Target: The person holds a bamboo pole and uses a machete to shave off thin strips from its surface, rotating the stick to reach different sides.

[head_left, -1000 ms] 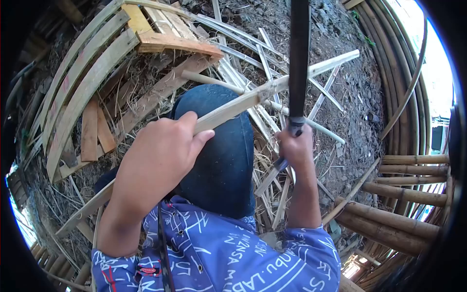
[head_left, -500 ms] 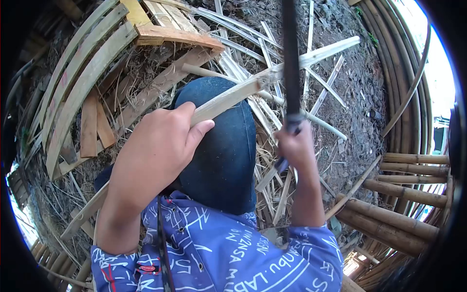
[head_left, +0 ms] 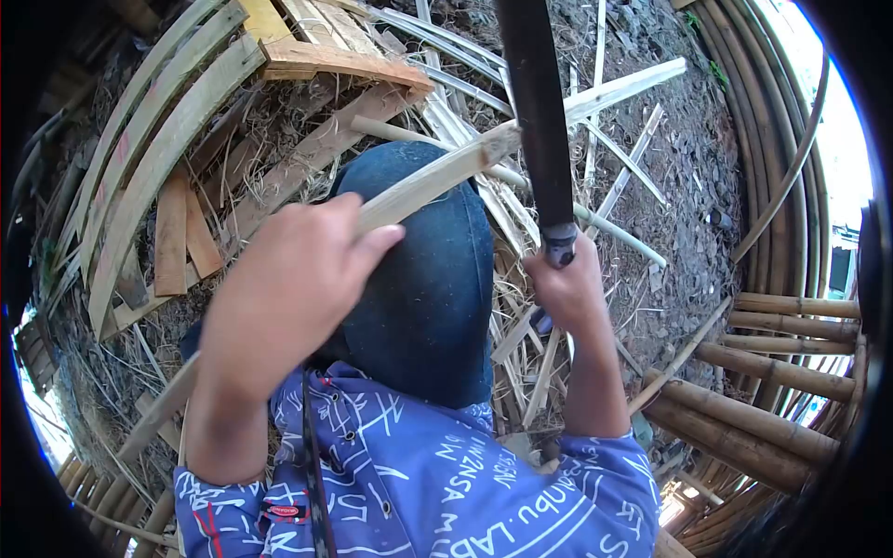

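Note:
Wrapped round a pale split bamboo strip (head_left: 423, 189), my left hand (head_left: 279, 284) keeps it slanting up to the right across my knee (head_left: 419, 270). The strip's tail end emerges behind my left wrist. My right hand (head_left: 569, 284) grips the dark handle of a machete (head_left: 544, 121), its long blade pointing up and away from me. The blade crosses in front of the strip just beyond a knot in it, overlapping it in this view. A thin round bamboo pole (head_left: 619, 237) lies on the ground behind the blade.
Split strips (head_left: 637, 158) and shavings litter the ground ahead. A wooden slatted frame (head_left: 177, 139) stands at the upper left, beside short boards (head_left: 170, 237). Long bamboo poles (head_left: 767, 158) line the right side, with a bamboo rack (head_left: 772, 372) at lower right.
The machete has swung slightly, its blade tilting left and turning its broad side more into view. My left hand and the strip have shifted a little left.

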